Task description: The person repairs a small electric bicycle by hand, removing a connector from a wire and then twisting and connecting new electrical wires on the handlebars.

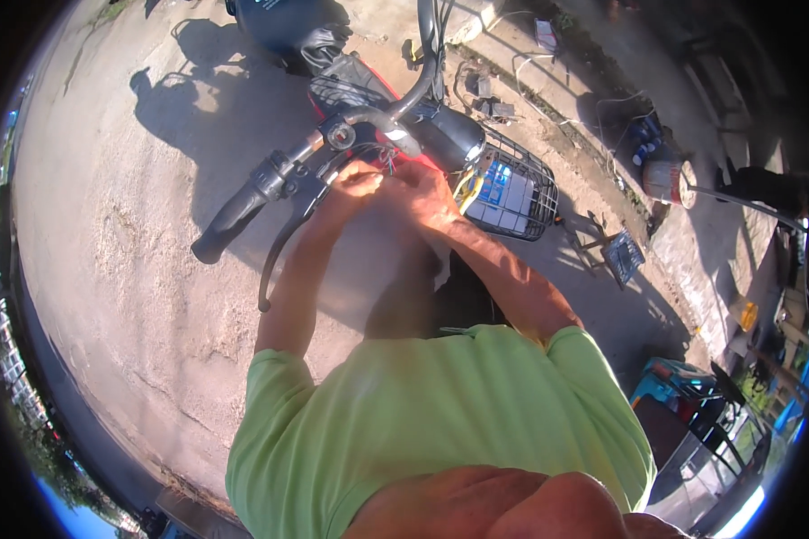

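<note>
"What's leftmost?"
"The brake lever (270, 265), alongside the handlebar (425, 83). Rightward, on the handlebar's near side, my left hand (357, 182) is pinched narrow, apparently on the thin wires (387, 158); that forearm rises nearly upright."
"And the wires?"
"Close against the handlebar, between my hands. I judge I'm working them by fingertip; the next move calls for a steady pinch and small turns."
"Right hand?"
"My right hand (427, 196) shows its back, forearm slanting toward the handlebar; its fingertips are hidden, so I can't tell its grip. Beyond sits the basket (548, 191), right of the handlebar."
</note>
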`<act>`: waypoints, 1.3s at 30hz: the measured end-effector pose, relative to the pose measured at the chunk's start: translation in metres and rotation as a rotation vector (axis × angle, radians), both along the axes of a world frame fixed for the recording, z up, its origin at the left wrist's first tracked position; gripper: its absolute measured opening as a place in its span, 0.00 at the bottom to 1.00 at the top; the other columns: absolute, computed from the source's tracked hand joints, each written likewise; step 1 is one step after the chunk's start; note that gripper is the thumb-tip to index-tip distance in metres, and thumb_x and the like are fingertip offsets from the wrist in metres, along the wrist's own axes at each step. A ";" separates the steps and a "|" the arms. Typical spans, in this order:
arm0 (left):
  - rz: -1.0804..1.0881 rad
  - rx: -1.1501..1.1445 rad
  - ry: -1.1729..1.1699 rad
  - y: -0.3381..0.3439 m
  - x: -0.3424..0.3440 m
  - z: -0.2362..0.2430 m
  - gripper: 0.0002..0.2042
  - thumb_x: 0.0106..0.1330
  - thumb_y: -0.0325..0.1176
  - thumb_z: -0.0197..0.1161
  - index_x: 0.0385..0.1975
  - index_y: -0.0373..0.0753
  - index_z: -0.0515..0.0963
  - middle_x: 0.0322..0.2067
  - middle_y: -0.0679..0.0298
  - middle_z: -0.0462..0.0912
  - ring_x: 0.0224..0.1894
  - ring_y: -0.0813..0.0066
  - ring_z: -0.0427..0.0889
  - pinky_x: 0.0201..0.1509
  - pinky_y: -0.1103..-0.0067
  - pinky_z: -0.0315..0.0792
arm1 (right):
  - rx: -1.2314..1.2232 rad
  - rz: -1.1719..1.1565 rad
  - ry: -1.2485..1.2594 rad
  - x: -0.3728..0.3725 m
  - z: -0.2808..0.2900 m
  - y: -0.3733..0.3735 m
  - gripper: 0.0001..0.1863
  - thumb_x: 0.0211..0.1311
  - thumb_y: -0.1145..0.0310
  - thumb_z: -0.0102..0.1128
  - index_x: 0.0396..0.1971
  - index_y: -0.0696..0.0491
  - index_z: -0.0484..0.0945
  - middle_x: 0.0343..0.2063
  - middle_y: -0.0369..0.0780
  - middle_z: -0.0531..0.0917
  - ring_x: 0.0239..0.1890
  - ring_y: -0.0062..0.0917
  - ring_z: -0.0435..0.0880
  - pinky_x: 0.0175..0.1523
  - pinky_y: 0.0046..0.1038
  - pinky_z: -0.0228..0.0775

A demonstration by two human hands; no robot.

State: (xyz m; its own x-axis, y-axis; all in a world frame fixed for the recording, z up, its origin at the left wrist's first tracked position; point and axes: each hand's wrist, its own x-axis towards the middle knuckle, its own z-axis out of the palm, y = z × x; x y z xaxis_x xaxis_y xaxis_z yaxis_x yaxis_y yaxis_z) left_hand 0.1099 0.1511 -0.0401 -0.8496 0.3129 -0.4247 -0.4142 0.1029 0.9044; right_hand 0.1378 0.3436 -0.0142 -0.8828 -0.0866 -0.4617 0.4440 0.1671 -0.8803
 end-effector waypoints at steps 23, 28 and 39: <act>0.428 -0.042 0.000 0.013 0.102 -0.024 0.11 0.68 0.30 0.64 0.46 0.33 0.83 0.26 0.69 0.79 0.24 0.83 0.73 0.30 0.84 0.67 | -0.148 0.052 -0.216 0.142 -0.091 0.122 0.17 0.70 0.60 0.60 0.48 0.56 0.84 0.36 0.36 0.87 0.36 0.20 0.83 0.44 0.25 0.74; 0.266 -0.190 -0.217 0.085 0.167 -0.071 0.12 0.67 0.32 0.65 0.46 0.33 0.83 0.27 0.67 0.81 0.23 0.81 0.74 0.29 0.82 0.69 | 0.035 -0.050 -0.369 0.286 -0.202 0.221 0.16 0.69 0.59 0.62 0.47 0.55 0.84 0.36 0.38 0.88 0.35 0.22 0.85 0.44 0.26 0.77; -0.415 -0.389 -0.486 0.292 0.246 -0.271 0.11 0.67 0.33 0.67 0.44 0.35 0.84 0.28 0.65 0.82 0.24 0.79 0.78 0.27 0.80 0.73 | 0.289 -0.203 -0.431 0.486 -0.353 0.295 0.15 0.63 0.59 0.65 0.43 0.53 0.85 0.39 0.44 0.88 0.42 0.35 0.88 0.49 0.36 0.79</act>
State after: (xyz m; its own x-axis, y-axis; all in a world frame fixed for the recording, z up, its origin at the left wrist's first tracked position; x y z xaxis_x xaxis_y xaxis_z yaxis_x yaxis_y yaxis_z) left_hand 0.3557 0.4430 -0.3115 -0.3825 0.3173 -0.8678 -0.6158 0.6127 0.4954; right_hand 0.6235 0.6388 -0.3667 -0.5943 0.2492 -0.7646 0.8024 0.2481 -0.5428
